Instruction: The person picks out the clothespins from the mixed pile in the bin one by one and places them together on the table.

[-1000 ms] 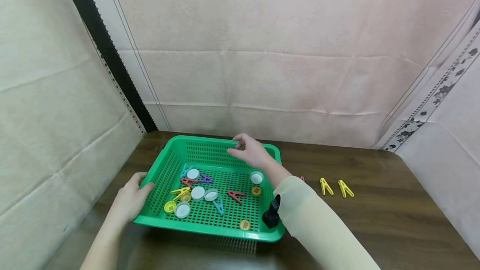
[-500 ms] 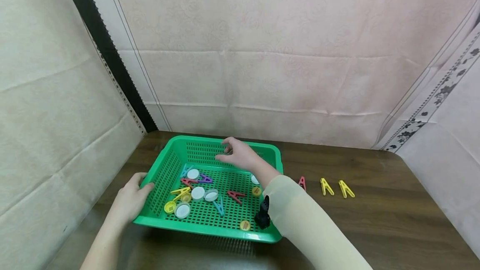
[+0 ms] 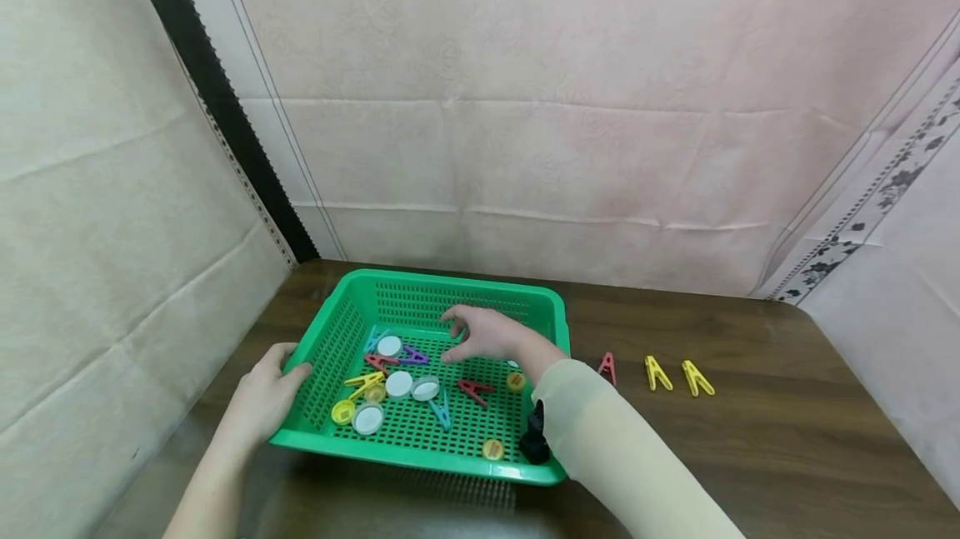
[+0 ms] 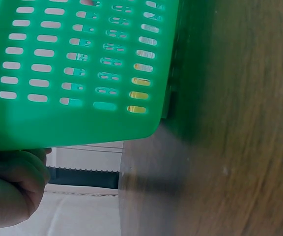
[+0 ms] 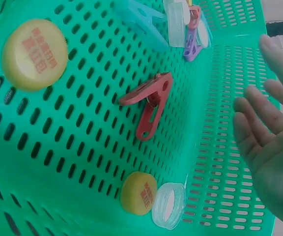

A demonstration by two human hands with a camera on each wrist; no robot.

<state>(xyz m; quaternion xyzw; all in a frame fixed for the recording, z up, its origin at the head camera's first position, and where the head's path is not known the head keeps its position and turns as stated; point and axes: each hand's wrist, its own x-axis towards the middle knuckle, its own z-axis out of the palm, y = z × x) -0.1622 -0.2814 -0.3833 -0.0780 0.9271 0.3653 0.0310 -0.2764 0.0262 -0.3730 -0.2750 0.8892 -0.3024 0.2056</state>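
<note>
My left hand [image 3: 258,397] grips the left rim of a green plastic basket [image 3: 420,457], its curled fingers [image 4: 33,172] showing under the rim in the left wrist view. Over the basket floor hovers my right hand [image 3: 491,335], fingers loosely bent and thumb apart, with nothing held. A red clothespin [image 5: 151,120] lies just below it. Blue [image 3: 441,412], purple [image 3: 414,356] and yellow clothespins [image 3: 365,383] lie farther left among white caps [image 3: 399,385]. Yellow caps with red print [image 5: 35,54] and a clear-rimmed cap [image 5: 167,205] sit along the right side.
Right of the basket, a red clothespin [image 3: 607,368] and two yellow clothespins [image 3: 657,373] lie on the dark wooden table [image 3: 780,431]. Pale cloth walls [image 3: 525,147] close off the back and sides. A black wrist camera [image 3: 535,439] sits at my right sleeve.
My right hand has shifted left, then come lower and nearer over the basket floor. The red clothespin on the table shows more fully. My left hand stays on the rim.
</note>
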